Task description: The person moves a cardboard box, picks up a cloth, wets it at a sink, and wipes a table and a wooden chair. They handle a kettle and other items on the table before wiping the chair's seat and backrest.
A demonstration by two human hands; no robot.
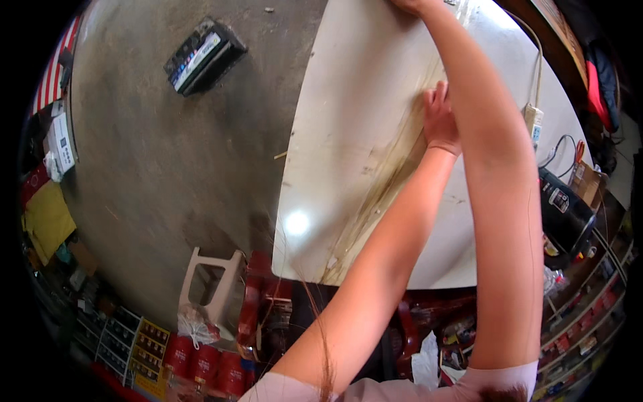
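Both my arms stretch forward over a white tabletop (pixel 355 87) that has a long brownish, stained streak (pixel 382 177) running along it. My left hand (pixel 442 122) lies on the surface beside the upper part of the streak, its fingers stretched out and apart, and nothing shows in it. Part of that hand is covered by my right forearm. Farther away, my right hand (pixel 407 5) reaches the top edge of the picture. Its fingers are cut off there, so whatever it touches is hidden.
A white power strip (pixel 534 124) with a cord lies along the table's right side, near a black cylindrical device (pixel 566 208). On the floor to the left sits a dark car battery (pixel 204 57). A beige plastic stool (pixel 211 281) and red cans (pixel 204 362) stand lower left.
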